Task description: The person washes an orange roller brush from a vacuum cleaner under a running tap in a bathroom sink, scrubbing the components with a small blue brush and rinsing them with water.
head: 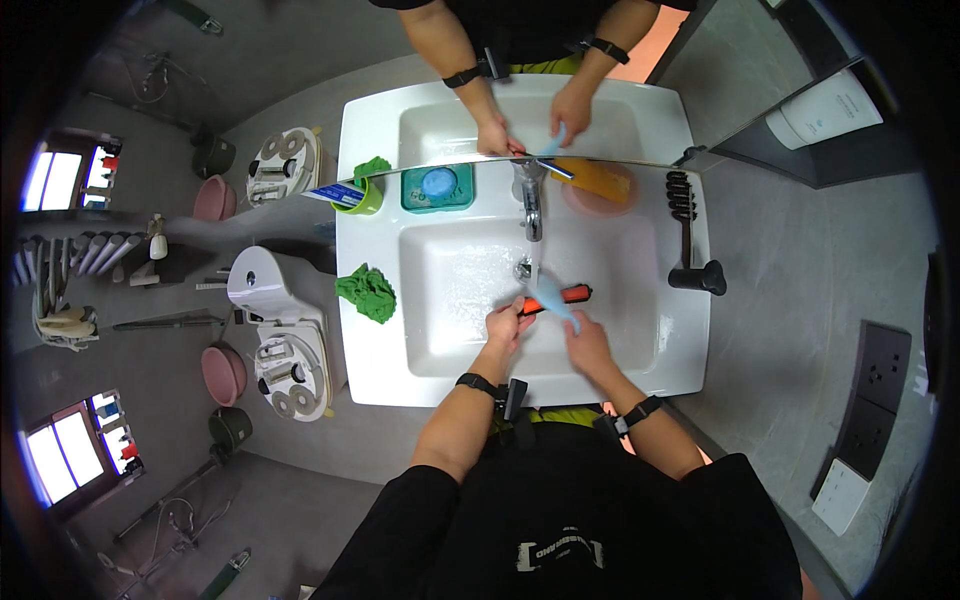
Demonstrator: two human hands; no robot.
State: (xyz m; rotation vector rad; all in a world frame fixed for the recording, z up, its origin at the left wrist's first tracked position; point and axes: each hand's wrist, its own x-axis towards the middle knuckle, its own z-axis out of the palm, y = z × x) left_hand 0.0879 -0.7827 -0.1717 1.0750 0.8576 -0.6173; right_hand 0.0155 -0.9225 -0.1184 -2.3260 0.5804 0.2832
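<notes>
Over the white sink basin (450,352), my left hand (508,328) grips one end of an orange-red bar-shaped part (576,294) with black ends. My right hand (589,345) holds a light blue brush-like tool (552,297), blurred, which crosses in front of the part's middle. Whether its head touches the part is hard to tell. Just beyond them, a thin stream of water (535,262) falls from the chrome faucet (532,206) past the drain (523,268).
A crumpled green cloth (366,292) lies on the left rim. Behind are a blue soap bar (439,182) in a green dish (411,196) and an orange tube (596,180). A black hairbrush (684,232) lies right. An upturned robot vacuum (296,375) rests on the toilet (281,289).
</notes>
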